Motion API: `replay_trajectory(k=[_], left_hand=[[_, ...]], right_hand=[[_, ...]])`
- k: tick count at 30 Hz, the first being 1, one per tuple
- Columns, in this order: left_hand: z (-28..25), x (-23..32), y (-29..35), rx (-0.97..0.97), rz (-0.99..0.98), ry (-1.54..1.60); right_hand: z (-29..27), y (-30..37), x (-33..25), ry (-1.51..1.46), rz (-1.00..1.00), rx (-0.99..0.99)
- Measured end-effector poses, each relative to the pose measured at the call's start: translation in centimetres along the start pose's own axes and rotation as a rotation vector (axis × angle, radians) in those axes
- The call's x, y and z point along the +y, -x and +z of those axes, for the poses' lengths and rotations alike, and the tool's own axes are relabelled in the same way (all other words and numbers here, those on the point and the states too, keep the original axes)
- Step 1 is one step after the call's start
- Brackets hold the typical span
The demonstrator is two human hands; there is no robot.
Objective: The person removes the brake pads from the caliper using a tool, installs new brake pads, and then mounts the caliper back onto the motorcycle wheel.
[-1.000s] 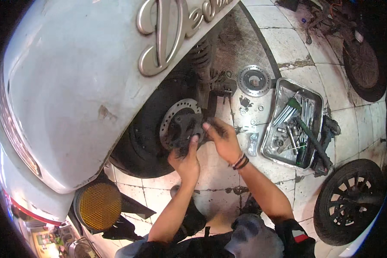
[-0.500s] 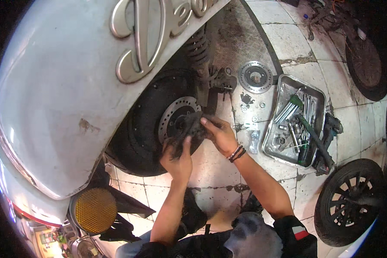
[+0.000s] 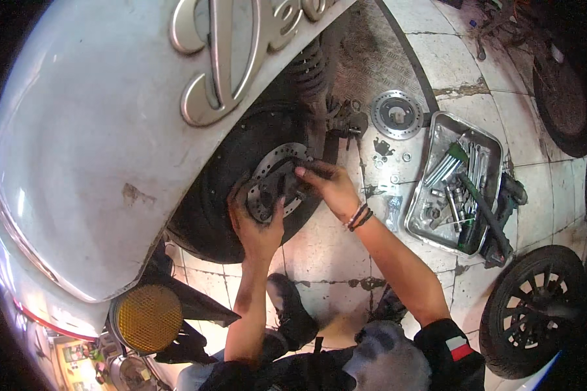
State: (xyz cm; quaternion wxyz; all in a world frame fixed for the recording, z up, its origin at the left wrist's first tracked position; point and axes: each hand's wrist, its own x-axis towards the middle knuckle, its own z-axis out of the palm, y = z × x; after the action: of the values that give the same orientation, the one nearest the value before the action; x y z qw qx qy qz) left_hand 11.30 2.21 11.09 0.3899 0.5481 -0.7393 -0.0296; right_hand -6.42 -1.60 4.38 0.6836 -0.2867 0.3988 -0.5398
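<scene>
A dark, grimy metal part [image 3: 284, 184] of a kind I cannot make out lies against the hub of the mounted wheel [image 3: 205, 215]. Behind it shows a drilled brake disc [image 3: 277, 156]. My right hand [image 3: 331, 188] pinches the part's upper right side with thumb and fingers. My left hand [image 3: 257, 218] reaches around the lower left of the disc, its thumb raised at the part's lower edge and its fingers partly hidden by the tyre side. Right of the wheel is a greasy axle-side assembly [image 3: 351, 122] below a coil spring [image 3: 308, 68].
A white body panel [image 3: 91, 156] overhangs the wheel on the left, with an amber reflector [image 3: 149, 317] beneath. On the tiled floor are a second brake disc [image 3: 396, 115], a metal tool tray [image 3: 421, 236], a power tool [image 3: 512, 192], small washers and a loose wheel [image 3: 535, 309].
Both hands have brought the dark part in against the wheel hub. My left hand has shifted left and up onto the disc's edge, uncovering more of the disc. The view has moved slightly.
</scene>
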Motion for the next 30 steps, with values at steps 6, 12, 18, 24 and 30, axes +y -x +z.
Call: replay_trajectory(k=[6, 12, 18, 24, 30], left_hand=[[0.9, 1.0, -0.6, -0.146, -0.007, -0.110], [0.7, 1.0, -0.7, -0.052, -0.007, -0.104], [2.0, 0.2, -0.7, 0.055, 0.088, -0.048], [1.9, 0.4, -0.4, 0.055, 0.022, -0.097], [2.6, 0.0, 0.6, 0.066, -0.095, 0.008]], right_hand=[[-1.0, 1.1, 1.1, -0.374, 0.193, 0.044], [0.8, 0.5, 0.2, -0.102, 0.105, 0.161], [-4.6, 1.3, 4.0, 0.630, -0.091, 0.219], [-17.0, 3.7, 3.6, 1.825, -0.051, 0.230], [-17.6, 2.9, 3.5, 1.909, -0.036, 0.095]])
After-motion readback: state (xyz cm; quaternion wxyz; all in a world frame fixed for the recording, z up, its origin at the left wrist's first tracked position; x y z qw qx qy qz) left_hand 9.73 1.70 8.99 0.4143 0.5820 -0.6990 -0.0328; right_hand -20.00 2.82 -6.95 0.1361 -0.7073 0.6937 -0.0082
